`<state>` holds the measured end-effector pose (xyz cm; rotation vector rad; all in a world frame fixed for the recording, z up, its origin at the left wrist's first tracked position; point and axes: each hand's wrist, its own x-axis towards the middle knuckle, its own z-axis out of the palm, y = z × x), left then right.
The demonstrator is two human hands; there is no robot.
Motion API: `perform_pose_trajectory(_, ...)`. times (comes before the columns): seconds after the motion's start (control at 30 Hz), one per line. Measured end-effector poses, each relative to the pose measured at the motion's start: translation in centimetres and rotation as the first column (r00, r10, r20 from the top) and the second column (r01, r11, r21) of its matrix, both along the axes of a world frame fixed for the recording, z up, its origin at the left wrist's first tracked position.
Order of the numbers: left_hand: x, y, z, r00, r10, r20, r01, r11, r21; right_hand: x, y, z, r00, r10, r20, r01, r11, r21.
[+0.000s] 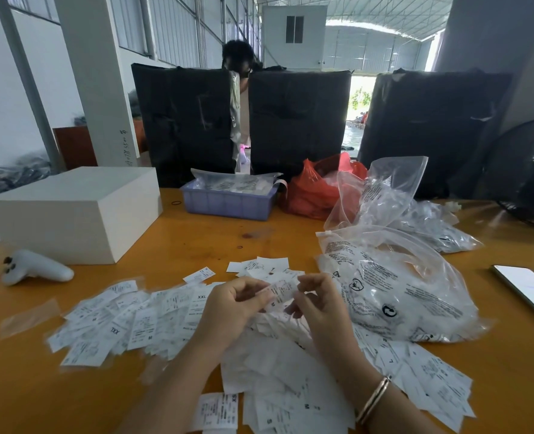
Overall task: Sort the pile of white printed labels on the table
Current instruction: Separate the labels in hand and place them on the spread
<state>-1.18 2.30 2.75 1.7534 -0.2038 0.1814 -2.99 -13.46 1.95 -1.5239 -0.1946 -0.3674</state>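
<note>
Nearest you, at six o'clock, the pile of labels is mostly unsorted: white slips lie overlapped at every angle, spreading from your forearms out to eight o'clock and four o'clock across the orange table. Size marks such as S, M, L and XXL sit mixed together, so I judge that the bulk of the work is left.

The labels are small, thin, white rectangles with fine black print and a bold size letter; they look light and apt to slide or stick together.

Just above the pile, your left hand and right hand are raised with fingers curled, both pinching one label between them, its print facing up. You seem to be reading it or peeling it apart.

Beyond your hands, at twelve o'clock, a few slips lie apart from the heap; whether they are a sorted group, I cannot tell.

At two o'clock lie printed clear bags. Further off stand a white box at ten o'clock and a blue tray at twelve.
</note>
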Motion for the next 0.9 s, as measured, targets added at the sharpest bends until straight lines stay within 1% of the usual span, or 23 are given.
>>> perform_pose_trajectory(0.07,-0.1,-0.1,0.0,1.0,0.008,-0.006,-0.008,1.0,-0.003,0.1,0.0,0.0,0.999,-0.033,-0.016,0.033,0.999,-0.005)
perform_pose_trajectory(0.17,-0.3,-0.3,0.0,1.0,0.025,0.016,-0.026,0.999,0.021,0.2,0.2,-0.3,0.999,-0.044,-0.004,0.043,0.994,-0.102)
perform_pose_trajectory(0.27,-0.2,-0.2,-0.1,0.999,0.029,0.02,-0.03,0.999,0.026,0.0,0.4,-0.5,0.997,0.035,-0.066,-0.046,0.984,-0.172)
perform_pose_trajectory(0.37,-0.1,0.0,-0.1,0.999,0.042,0.015,-0.043,0.998,0.047,-0.1,0.5,-0.4,0.985,0.09,-0.146,-0.112,0.981,-0.157)
perform_pose_trajectory(0.47,0.0,0.1,-0.1,0.995,0.089,0.031,-0.091,0.995,0.044,-0.4,0.5,-0.2,0.992,0.079,-0.102,-0.1,0.97,-0.222)
perform_pose_trajectory(0.53,0.2,0.7,-0.1,0.983,0.173,0.059,-0.176,0.983,0.058,-0.5,0.4,0.3,0.998,0.046,-0.046,-0.056,0.968,-0.245)
perform_pose_trajectory(0.57,0.4,1.0,0.0,0.971,0.225,0.077,-0.231,0.969,0.086,-0.4,0.0,0.8,1.0,0.005,-0.019,-0.009,0.974,-0.227)
perform_pose_trajectory(0.67,1.0,2.7,0.3,0.913,0.387,0.129,-0.406,0.89,0.206,0.4,-1.7,2.8,0.975,-0.216,0.049,0.22,0.971,-0.097)
perform_pose_trajectory(0.7,1.2,3.2,0.4,0.895,0.421,0.149,-0.446,0.858,0.254,0.8,-2.7,3.5,0.949,-0.306,0.076,0.311,0.948,-0.073)
perform_pose_trajectory(0.73,1.3,3.7,0.4,0.88,0.444,0.167,-0.474,0.825,0.309,1.3,-3.7,4.1,0.918,-0.384,0.102,0.392,0.916,-0.082)
perform_pose_trajectory(0.8,1.3,4.2,0.3,0.854,0.477,0.209,-0.517,0.729,0.449,2.5,-5.9,4.5,0.86,-0.495,0.123,0.51,0.843,-0.171)
perform_pose_trajectory(0.83,1.3,4.4,0.2,0.836,0.491,0.245,-0.54,0.659,0.524,3.3,-7.0,4.4,0.836,-0.537,0.113,0.548,0.805,-0.227)
perform_pose_trajectory(0.9,1.2,4.6,0.0,0.801,0.5,0.328,-0.583,0.53,0.616,4.7,-9.3,4.2,0.802,-0.594,0.069,0.575,0.733,-0.364)
